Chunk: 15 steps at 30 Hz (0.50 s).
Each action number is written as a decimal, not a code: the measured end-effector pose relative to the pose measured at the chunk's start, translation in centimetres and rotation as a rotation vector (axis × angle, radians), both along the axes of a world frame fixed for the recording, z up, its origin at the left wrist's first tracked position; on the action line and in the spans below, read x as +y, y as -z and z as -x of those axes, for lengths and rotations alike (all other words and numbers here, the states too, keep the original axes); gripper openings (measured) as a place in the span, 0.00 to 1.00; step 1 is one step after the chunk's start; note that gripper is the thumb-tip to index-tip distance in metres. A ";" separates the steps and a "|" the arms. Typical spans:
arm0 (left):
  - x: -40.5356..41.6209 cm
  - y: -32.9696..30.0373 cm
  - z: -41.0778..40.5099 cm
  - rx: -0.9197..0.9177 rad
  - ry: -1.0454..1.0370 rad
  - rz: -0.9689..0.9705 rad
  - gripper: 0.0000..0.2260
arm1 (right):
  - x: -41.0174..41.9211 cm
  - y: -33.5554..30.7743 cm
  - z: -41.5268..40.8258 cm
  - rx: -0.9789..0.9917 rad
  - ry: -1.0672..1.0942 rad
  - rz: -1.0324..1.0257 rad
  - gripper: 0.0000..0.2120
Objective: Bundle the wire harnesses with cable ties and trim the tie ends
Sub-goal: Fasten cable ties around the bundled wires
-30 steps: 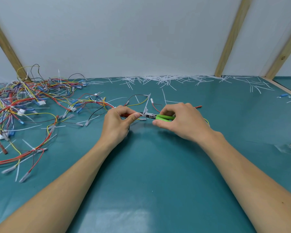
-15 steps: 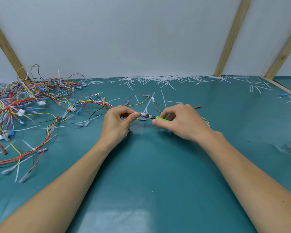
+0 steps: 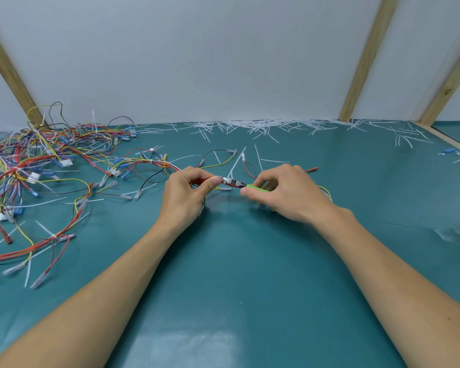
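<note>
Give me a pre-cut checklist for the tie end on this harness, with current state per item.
1. Left hand pinches the wire bundle beside the tie: ok.
2. Right hand grips the green-handled cutters: ok.
3. Cutter tip sits at the cable tie head: ok, as far as this view shows.
4. Tie tail sticks up untrimmed, clear of both hands: ok.
5. Blades flush against the tie head and clear of the wires: cannot tell, too small.
6. Red wire looping close behind the cutters: not ok, check it stays out of the blades.
</note>
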<state>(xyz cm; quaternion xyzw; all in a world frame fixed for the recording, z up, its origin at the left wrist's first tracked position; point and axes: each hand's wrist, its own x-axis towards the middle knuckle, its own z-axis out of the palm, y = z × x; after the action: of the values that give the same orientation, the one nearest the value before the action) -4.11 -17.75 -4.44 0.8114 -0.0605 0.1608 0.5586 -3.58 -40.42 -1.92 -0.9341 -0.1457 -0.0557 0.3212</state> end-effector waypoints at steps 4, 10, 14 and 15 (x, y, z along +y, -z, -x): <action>0.0 0.0 0.0 -0.010 0.001 0.001 0.07 | 0.1 0.0 0.0 0.024 -0.019 -0.022 0.20; 0.0 0.0 0.0 -0.008 -0.003 0.003 0.07 | 0.1 -0.1 0.1 0.033 -0.030 -0.033 0.20; 0.0 -0.1 0.1 -0.005 -0.006 0.012 0.07 | 0.1 -0.3 0.1 0.037 -0.043 -0.043 0.19; -0.1 -0.1 0.1 -0.006 -0.008 0.010 0.07 | 0.1 -0.3 0.1 0.036 -0.046 -0.044 0.19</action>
<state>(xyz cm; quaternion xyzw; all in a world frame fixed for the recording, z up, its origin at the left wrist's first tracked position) -4.23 -17.80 -4.34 0.8082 -0.0581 0.1659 0.5620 -3.72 -40.29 -1.65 -0.9241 -0.1600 -0.0345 0.3454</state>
